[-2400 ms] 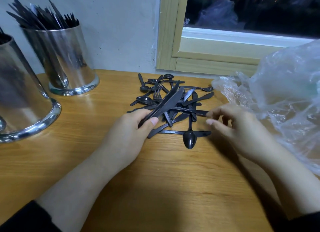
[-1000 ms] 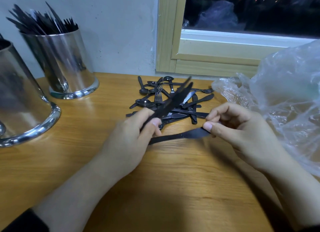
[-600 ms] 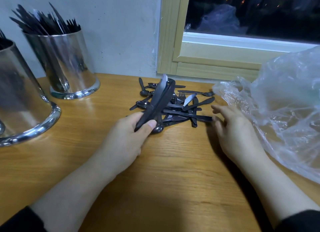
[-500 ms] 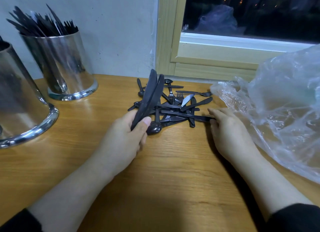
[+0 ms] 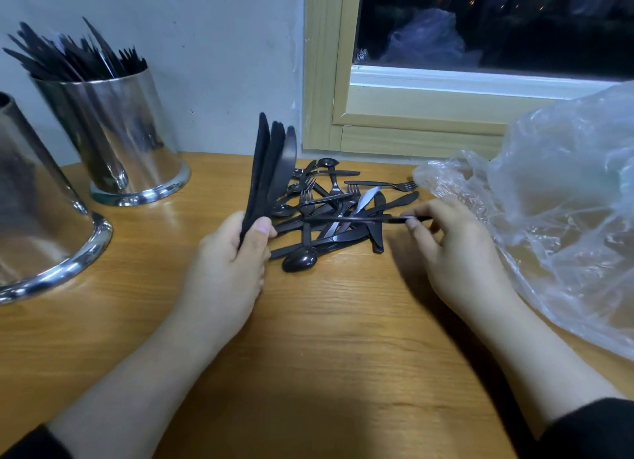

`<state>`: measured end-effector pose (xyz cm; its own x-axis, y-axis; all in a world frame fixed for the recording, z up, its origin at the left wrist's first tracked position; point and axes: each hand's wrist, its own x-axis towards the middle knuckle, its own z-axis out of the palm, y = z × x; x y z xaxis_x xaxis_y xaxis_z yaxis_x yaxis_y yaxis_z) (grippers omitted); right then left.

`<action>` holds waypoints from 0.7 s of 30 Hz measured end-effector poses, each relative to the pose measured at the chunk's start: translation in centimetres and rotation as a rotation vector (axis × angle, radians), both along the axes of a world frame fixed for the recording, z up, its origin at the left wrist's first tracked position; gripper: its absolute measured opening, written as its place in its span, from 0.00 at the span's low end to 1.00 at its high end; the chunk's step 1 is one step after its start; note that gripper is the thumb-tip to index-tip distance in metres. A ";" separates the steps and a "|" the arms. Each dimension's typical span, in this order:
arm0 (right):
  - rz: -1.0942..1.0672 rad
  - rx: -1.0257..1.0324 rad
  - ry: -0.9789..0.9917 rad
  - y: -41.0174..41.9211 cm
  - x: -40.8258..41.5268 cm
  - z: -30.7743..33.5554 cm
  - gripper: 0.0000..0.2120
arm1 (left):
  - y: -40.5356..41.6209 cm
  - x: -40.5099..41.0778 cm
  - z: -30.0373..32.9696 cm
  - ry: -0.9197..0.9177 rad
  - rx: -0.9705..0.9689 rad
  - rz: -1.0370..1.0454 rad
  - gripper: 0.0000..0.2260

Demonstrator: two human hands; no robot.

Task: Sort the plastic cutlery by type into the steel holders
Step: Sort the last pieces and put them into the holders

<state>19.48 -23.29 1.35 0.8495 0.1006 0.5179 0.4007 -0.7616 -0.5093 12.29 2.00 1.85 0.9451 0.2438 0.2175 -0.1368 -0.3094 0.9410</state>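
while left hand grips upright knives, right hand pinches a knife atop cutlery pile between them

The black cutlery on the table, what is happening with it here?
A person is sorting it. The left hand holds a bunch of knives upright, while the right hand pinches one more piece from the mixed pile. Two steel holders stand at the left; the far holder already has cutlery in it. A clear plastic bag lies at the right.

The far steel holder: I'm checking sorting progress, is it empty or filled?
Filled. Many black cutlery pieces stick up past the rim of the far steel holder, packed close together.
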 end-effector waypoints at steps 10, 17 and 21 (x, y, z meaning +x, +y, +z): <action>0.426 0.044 -0.043 2.2 -2.1 0.4 0.04 | 0.0 -0.3 0.1 0.011 0.370 -0.170 0.12; 0.194 0.128 0.076 1.9 -0.8 -0.5 0.14 | 0.2 0.1 -0.3 0.052 0.196 -0.120 0.14; 0.130 -0.155 0.061 2.0 1.4 -1.6 0.14 | 0.8 0.4 -0.5 0.081 0.100 -0.034 0.12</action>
